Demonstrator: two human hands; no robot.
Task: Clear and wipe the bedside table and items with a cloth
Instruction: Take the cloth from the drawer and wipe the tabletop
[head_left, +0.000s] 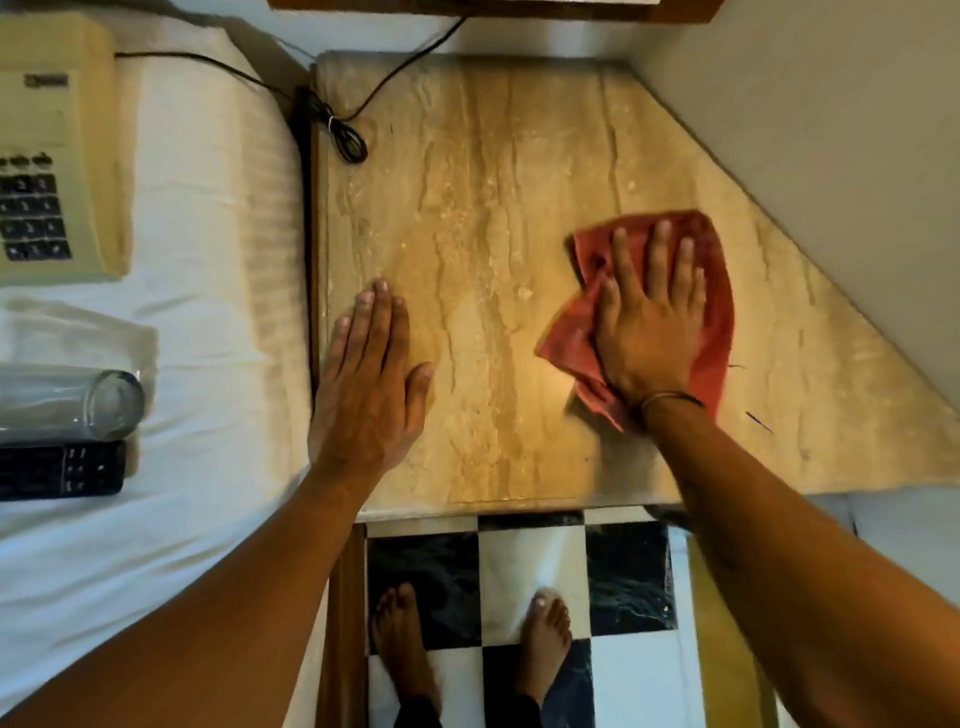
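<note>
I see the bedside table (467, 208), beige veined marble with one corner cut slantwise; the red cloth (571, 332) lies crumpled on its right half; the cream telephone (52, 145), a glass (72, 402) on its side and a black remote (62, 470) lie on the bed (208, 312), left.

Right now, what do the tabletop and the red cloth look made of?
The tabletop looks like polished beige stone, perhaps marble or travertine, from its long brown veins and soft sheen. The cloth is soft matte red fabric, creased and bunched under the right hand; fibre unclear.
</note>
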